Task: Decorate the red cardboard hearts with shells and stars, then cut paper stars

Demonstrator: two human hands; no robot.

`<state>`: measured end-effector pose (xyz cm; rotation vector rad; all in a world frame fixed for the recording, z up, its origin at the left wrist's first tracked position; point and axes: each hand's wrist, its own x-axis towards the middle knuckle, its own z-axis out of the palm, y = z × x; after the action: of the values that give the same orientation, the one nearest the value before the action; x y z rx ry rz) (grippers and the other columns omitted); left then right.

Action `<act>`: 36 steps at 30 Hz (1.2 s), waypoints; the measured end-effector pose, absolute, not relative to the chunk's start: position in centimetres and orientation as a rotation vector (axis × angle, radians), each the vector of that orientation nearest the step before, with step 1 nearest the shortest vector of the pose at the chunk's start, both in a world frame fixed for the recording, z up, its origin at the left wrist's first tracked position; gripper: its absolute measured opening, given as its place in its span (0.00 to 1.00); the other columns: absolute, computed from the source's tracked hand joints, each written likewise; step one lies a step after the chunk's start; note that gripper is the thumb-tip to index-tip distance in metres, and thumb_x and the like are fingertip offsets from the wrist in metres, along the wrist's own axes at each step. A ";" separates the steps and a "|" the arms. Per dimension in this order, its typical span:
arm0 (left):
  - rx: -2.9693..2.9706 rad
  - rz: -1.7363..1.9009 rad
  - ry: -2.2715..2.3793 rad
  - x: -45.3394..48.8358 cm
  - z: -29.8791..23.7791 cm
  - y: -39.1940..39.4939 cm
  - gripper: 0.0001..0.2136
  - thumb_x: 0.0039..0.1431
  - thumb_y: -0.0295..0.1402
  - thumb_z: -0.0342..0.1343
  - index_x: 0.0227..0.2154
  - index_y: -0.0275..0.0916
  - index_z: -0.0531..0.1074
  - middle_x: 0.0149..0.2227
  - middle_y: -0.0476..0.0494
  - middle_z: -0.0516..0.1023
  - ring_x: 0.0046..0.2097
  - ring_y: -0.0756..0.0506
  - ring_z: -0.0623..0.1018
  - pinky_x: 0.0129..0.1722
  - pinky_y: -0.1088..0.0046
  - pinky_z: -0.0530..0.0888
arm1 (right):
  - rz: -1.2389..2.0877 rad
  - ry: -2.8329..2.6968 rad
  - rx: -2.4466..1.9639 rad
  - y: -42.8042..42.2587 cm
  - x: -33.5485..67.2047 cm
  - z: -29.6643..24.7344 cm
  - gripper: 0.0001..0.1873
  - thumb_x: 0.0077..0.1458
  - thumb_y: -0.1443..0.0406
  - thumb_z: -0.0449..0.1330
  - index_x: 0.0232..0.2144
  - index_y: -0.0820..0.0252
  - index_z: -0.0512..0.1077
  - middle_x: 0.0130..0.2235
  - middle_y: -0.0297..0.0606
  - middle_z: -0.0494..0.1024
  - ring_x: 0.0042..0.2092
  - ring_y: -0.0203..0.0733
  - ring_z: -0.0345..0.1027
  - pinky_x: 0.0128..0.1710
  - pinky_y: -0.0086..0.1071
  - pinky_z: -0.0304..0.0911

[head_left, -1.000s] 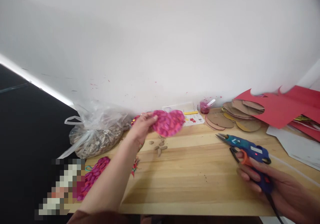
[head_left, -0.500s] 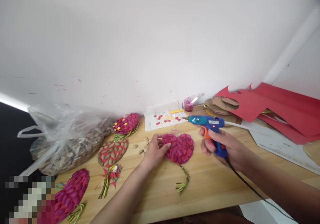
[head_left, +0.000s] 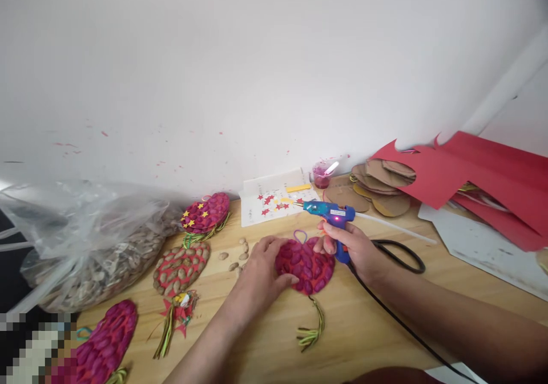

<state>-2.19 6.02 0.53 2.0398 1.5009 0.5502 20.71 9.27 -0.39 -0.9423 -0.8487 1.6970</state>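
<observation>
A round ornament [head_left: 307, 267], covered in magenta-painted shells, lies on the wooden table with a purple loop on top and a green-brown tassel [head_left: 312, 327] below. My left hand [head_left: 268, 270] grips its left edge, thumb on the front; the fingertips behind it are partly hidden. In my right hand [head_left: 345, 241] is a blue glue gun [head_left: 329, 211], its red light lit and a white glue stick sticking out the back. The nozzle points left, above the table and apart from the ornament. Several loose unpainted shells [head_left: 233, 266] lie left of the ornament.
White paper with red and yellow stars [head_left: 252, 215] lies behind, beside a cup of magenta paint [head_left: 322, 176]. Cardboard discs [head_left: 377, 181] and red card [head_left: 440, 170] are at right. Leftward are finished ornaments [head_left: 209, 210], an unpainted one [head_left: 182, 270] and a bag of shells [head_left: 115, 270].
My right hand has brought the glue gun left, over the ornament's upper right. My left hand still holds the ornament's left edge. The view has shifted slightly to the right.
</observation>
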 end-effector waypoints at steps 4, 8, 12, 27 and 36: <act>2.007 0.439 1.641 -3.1 2.3 7.8 0.12 0.57 0.39 0.60 0.43 0.44 0.79 0.43 0.42 0.81 0.44 0.40 0.79 0.47 0.65 0.73 | 1.674 -0.860 -0.984 9.2 21.3 -0.1 0.18 0.51 0.52 0.69 0.34 0.59 0.72 0.18 0.28 0.70 0.27 0.42 0.73 0.33 0.33 0.62; 2.065 0.443 1.971 -5.1 3.6 12.1 0.09 0.61 0.35 0.55 0.32 0.40 0.80 0.35 0.42 0.83 0.39 0.41 0.80 0.42 0.66 0.71 | 1.637 -0.897 -1.023 9.5 21.8 0.3 0.18 0.52 0.52 0.68 0.34 0.60 0.72 0.18 0.27 0.69 0.25 0.40 0.71 0.31 0.33 0.61; 2.015 0.453 2.062 -6.2 2.8 16.5 0.08 0.59 0.30 0.55 0.37 0.38 0.79 0.39 0.41 0.83 0.42 0.41 0.79 0.43 0.69 0.70 | 1.633 -0.902 -1.066 9.7 22.1 0.7 0.18 0.50 0.52 0.69 0.32 0.59 0.72 0.17 0.26 0.68 0.24 0.38 0.70 0.31 0.32 0.60; 1.872 0.403 2.000 -6.1 0.0 19.7 0.04 0.51 0.34 0.62 0.30 0.40 0.77 0.31 0.46 0.80 0.33 0.45 0.77 0.32 0.73 0.66 | 1.653 -0.867 -1.164 9.9 21.9 1.0 0.19 0.47 0.52 0.70 0.29 0.59 0.71 0.17 0.28 0.67 0.24 0.39 0.68 0.29 0.33 0.60; 1.769 0.601 1.926 -6.6 0.1 19.6 0.06 0.44 0.34 0.65 0.24 0.39 0.75 0.26 0.47 0.79 0.30 0.46 0.75 0.30 0.73 0.66 | 1.649 -0.861 -1.179 10.0 21.9 0.8 0.18 0.46 0.53 0.71 0.29 0.58 0.71 0.17 0.28 0.67 0.23 0.40 0.67 0.28 0.35 0.61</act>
<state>-6.55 19.58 0.12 1.7689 1.9256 0.6013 21.93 10.04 0.81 -1.1790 -0.8611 1.6491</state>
